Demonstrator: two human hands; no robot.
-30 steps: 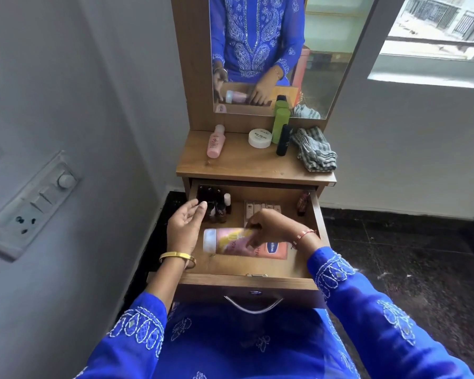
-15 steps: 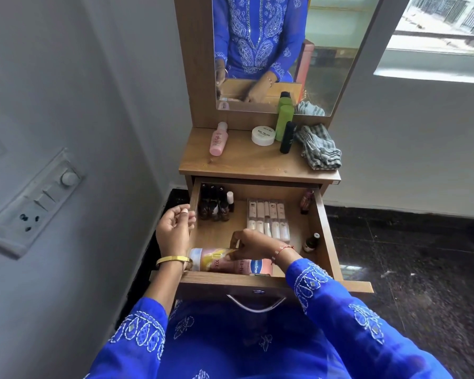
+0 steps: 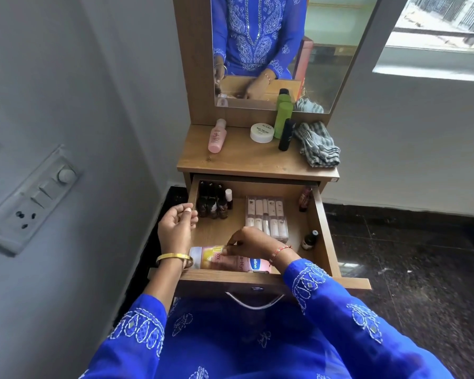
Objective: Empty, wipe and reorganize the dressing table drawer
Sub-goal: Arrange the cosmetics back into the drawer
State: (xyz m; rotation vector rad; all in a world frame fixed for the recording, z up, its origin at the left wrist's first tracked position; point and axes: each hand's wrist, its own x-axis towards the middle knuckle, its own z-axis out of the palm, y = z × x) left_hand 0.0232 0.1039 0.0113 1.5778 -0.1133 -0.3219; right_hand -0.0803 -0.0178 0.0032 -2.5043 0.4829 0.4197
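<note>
The drawer (image 3: pixel 322 228) stands pulled out under the dressing table top (image 3: pixel 246 162). A pink lotion bottle (image 3: pixel 230 262) lies on its side along the drawer's front wall, white cap toward the drawer's left side. The right hand (image 3: pixel 251 242) sits on top of the bottle's left half with fingers bent down; the fingertips (image 3: pixel 226 248) touch the bottle near its yellow label, but whether they actually pinch it or only rest there is hard to tell. The bottle's right end runs under the right wrist, and its lower edge is hidden behind the drawer's front wall.

The left hand (image 3: pixel 177 228) hovers over the drawer's left wall, fingers loosely curled with thumb and forefinger close together; nothing can be seen between them. Its wrist carries a gold bangle (image 3: pixel 174 259) that covers the bottle's cap end in part.

In the drawer's back left corner stand small dark bottles (image 3: pixel 212 205), too dim to count. A set of white tubes (image 3: pixel 266 217) lies in the drawer's middle back. A small reddish bottle (image 3: pixel 304 198) leans at the drawer's right wall, and a dark dropper bottle (image 3: pixel 309 240) lies nearer the front along that wall.

Above the drawer, on the top, are a pink bottle (image 3: pixel 216 136), a white jar (image 3: pixel 262 132), a green bottle (image 3: pixel 282 120), a black tube (image 3: pixel 286 135) and a folded cloth (image 3: pixel 319 144).
</note>
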